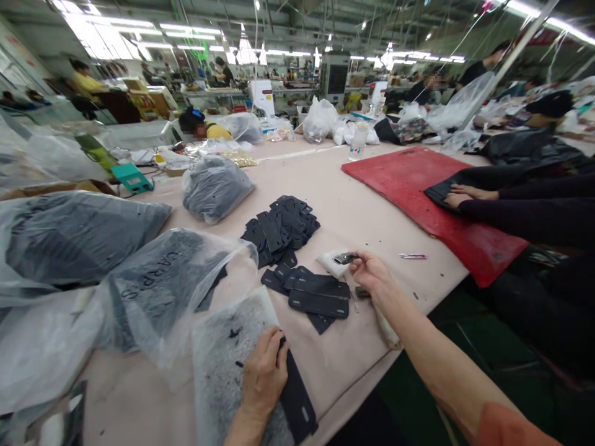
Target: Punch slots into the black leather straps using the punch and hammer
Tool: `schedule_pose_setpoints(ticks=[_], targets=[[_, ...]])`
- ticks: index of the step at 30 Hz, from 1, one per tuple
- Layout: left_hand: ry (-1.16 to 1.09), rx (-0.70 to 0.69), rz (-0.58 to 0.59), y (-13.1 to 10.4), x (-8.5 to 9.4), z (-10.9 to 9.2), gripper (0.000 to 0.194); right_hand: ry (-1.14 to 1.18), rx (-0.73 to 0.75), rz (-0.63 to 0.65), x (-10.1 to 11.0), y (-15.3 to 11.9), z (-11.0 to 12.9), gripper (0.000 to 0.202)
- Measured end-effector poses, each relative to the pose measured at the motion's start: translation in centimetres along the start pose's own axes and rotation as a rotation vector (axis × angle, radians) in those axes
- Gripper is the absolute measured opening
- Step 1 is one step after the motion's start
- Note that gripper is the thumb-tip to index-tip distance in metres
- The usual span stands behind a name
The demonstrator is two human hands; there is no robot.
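Observation:
My left hand [264, 371] is closed at the upper end of a black slotted strip [300, 402], with its fingers curled and pressed together. The strip lies over the right edge of a scuffed whitish board [223, 365], where black scraps are scattered. My right hand [370, 272] pinches a small dark metal tool [346, 257] above a white block [332, 263]. Below that wrist lies a hammer-like tool with a pale handle [387, 325], partly covered by my forearm. Between my hands are several loose slotted black pieces [320, 296], and a larger pile of them [281, 226] sits beyond.
Plastic bags with dark contents [153, 285] crowd the left side. Another bag [216, 186] stands behind. Small pink-handled snips [413, 256] lie to the right. A co-worker's hands [471, 195] rest on dark material over a red mat [395, 179]. The table edge runs close on the right.

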State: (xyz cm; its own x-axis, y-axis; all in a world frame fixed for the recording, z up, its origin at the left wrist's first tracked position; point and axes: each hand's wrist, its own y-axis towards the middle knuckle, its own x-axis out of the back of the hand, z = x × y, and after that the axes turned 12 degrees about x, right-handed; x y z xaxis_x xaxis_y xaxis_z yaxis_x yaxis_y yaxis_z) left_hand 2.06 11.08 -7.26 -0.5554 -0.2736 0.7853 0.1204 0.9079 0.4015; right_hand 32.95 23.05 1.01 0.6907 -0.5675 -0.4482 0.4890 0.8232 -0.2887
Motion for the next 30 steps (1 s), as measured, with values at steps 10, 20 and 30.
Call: schedule_pose_setpoints(ticks=[10,20,30], targets=[[0.034,-0.012,-0.002,0.0,-0.2,0.1,0.012,-0.162,0.333,-0.086,-0.1,2.0,0.3,0.010],[0.049,-0.018,-0.019,0.5,-0.1,-0.2,0.010,-1.059,0.877,0.310,0.2,4.1,-3.1,0.017],[0.046,0.001,-0.027,0.6,0.0,-0.5,0.009,-1.079,0.927,0.294,1.1,4.3,-3.3,0.021]])
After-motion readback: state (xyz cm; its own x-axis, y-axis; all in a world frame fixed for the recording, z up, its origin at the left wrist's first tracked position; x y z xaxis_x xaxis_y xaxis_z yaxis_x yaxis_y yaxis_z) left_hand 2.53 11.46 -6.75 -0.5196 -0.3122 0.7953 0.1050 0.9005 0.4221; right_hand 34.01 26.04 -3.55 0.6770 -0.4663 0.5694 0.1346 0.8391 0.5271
